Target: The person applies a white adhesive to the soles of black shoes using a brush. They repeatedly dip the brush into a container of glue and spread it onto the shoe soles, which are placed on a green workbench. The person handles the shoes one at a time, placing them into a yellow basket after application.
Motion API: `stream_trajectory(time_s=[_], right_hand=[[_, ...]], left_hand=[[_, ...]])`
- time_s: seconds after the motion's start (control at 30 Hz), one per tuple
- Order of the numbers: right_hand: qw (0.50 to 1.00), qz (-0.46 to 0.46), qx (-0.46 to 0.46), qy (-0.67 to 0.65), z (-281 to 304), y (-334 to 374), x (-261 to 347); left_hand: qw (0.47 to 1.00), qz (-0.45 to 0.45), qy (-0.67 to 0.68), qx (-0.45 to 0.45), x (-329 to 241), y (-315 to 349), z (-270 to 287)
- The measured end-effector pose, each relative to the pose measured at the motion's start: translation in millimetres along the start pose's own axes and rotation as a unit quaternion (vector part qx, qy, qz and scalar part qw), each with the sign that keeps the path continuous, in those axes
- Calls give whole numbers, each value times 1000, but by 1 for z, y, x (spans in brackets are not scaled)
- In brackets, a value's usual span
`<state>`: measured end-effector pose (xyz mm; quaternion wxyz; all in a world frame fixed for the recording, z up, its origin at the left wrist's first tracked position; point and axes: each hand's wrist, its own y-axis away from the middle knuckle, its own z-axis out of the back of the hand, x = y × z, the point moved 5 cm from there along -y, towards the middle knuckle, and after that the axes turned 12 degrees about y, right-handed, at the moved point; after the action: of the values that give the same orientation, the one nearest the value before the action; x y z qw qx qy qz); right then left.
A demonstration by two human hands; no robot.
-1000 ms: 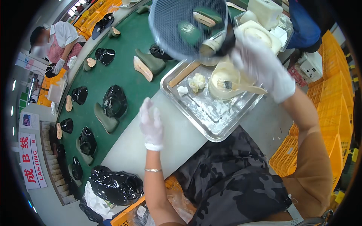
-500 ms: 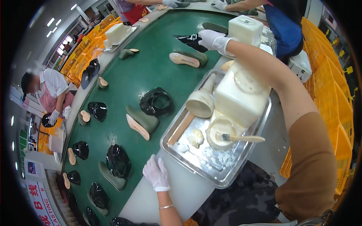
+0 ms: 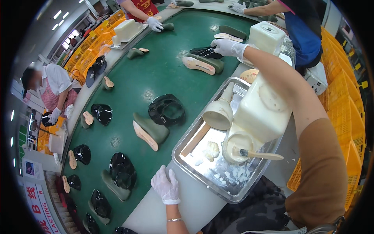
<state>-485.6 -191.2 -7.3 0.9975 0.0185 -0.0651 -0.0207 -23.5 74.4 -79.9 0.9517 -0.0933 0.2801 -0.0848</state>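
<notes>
The right hand (image 3: 230, 48) has its fingers at the black upper (image 3: 204, 52), far on the green belt (image 3: 128, 91) beside an olive last (image 3: 213, 62); I can't tell whether they grip. The empty left hand (image 3: 166, 186) hangs loose over the near worktop (image 3: 198, 199). Best handle by the edge.

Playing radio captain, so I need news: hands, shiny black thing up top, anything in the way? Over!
Left hand open, empty, near white ledge. Right hand at glossy black upper, grip unclear. Green shoe last close alongside it.
</notes>
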Motion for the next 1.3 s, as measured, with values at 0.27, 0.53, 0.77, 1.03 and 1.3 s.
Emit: stream_trajectory(time_s=[0.27,0.53,0.77,1.03,1.3], right_hand=[[947,250,-22,-202,53,132,146],[806,592,3,-10,55,403,327],[867,393,199,-234,-8,463,280],[818,-104,108,-555,-91,468,190],[809,-116,-117,-564,-74,448,176]], left_hand=[[996,-53,2,-70,19,5,11],[997,-74,26,-10,8,139,49],[970,9,-39,-239,33,251,205],[934,194,-168,-248,74,299,208],[925,225,-234,-200,76,294,199]])
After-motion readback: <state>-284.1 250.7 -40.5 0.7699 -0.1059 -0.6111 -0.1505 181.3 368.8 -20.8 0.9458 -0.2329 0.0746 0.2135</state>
